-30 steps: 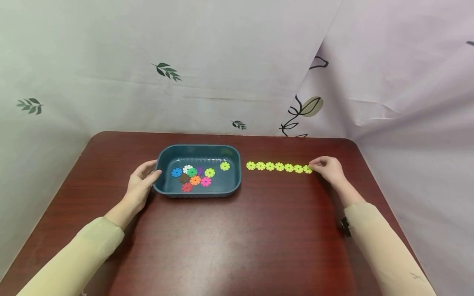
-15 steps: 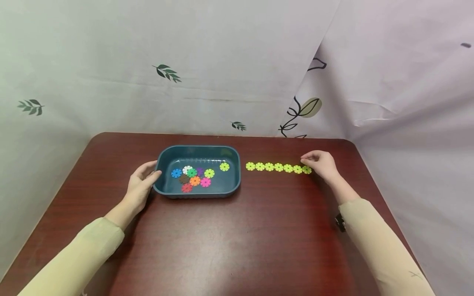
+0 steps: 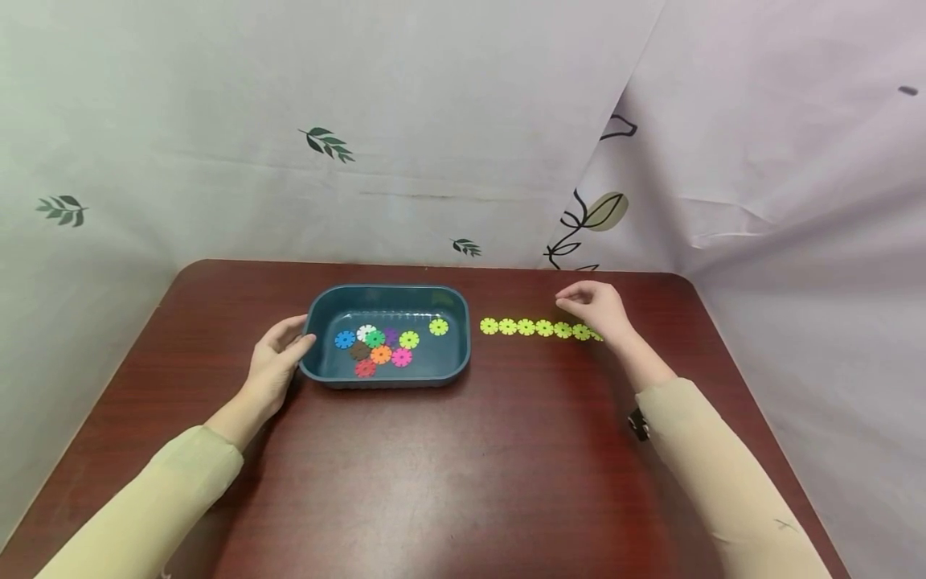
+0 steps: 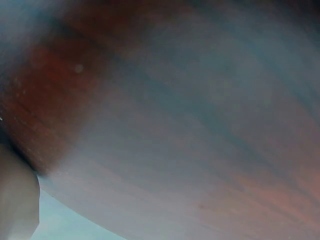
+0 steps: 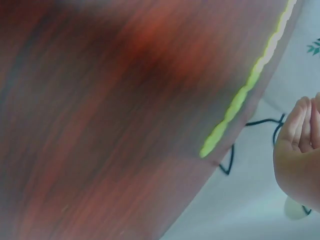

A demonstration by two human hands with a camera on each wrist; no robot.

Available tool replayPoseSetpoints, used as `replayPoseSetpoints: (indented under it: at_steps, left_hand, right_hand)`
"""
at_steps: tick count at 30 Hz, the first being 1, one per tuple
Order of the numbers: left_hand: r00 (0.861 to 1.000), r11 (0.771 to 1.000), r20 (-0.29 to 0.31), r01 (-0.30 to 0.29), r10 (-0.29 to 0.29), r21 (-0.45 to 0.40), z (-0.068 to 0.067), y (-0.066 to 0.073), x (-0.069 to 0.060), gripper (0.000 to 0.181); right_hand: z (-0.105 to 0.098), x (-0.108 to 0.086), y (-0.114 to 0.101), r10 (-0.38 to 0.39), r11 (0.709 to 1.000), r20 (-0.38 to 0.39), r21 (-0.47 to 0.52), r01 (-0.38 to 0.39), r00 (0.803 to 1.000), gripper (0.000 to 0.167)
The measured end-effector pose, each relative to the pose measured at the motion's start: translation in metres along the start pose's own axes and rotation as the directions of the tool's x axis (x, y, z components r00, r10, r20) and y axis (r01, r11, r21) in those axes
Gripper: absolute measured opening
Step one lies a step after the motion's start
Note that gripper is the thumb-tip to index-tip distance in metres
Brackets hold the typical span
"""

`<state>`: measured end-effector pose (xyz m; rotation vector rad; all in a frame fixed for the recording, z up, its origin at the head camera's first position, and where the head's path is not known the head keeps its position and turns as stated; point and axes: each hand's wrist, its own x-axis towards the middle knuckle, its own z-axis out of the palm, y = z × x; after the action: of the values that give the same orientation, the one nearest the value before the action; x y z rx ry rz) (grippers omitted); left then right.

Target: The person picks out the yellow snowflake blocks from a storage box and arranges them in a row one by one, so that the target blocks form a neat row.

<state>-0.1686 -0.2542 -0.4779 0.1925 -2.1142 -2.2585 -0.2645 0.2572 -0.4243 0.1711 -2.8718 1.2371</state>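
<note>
At its left end, a dark teal plastic tray (image 3: 385,381) is gripped by my left hand (image 3: 271,366), the thumb over the rim and the fingers along the outer wall. Several flower-shaped plastic discs lie inside: a blue disc (image 3: 345,339), an orange disc (image 3: 380,355), a pink disc (image 3: 401,357) and others. To the right of the tray runs a row of yellow-green discs (image 3: 545,327) set edge to edge. My right hand (image 3: 596,312) hovers over the right end of that row and hides part of the last disc. Its fingers are loosely bent with nothing visible between them.
Everything stands on a dark red wooden table (image 3: 448,466). Behind it and at its sides hangs a pale cloth (image 3: 405,121) with leaf prints. In the left wrist view the table surface is blurred.
My right hand has left the last disc of the row, lifting and moving left above it. The left hand, the tray and the row stay in place.
</note>
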Motion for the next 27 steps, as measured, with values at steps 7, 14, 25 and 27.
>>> replayPoseSetpoints:
  at_steps: [7,14,25,27]
  left_hand:
    - [1.0,1.0,-0.002,-0.004,0.004,0.013,0.0,-0.001,0.001,0.031]
    - [1.0,1.0,0.001,0.003,-0.003,0.007,-0.001,-0.002,0.001,0.033]
    - [1.0,1.0,0.0,-0.01,0.01,-0.006,-0.001,-0.002,0.0,0.028]
    - [1.0,1.0,-0.001,-0.016,0.016,-0.019,0.0,-0.002,0.0,0.027]
  right_hand:
    - [0.017,0.007,-0.026,-0.035,0.998,0.021,0.062,0.033,0.999,0.019]
    - [0.034,0.011,-0.049,-0.053,0.993,0.043,0.11,0.048,0.998,0.017]
    - [0.058,0.012,-0.072,-0.079,0.983,0.08,0.174,0.064,0.994,0.019]
    - [0.063,0.012,-0.076,-0.094,0.979,0.085,0.188,0.077,0.992,0.018]
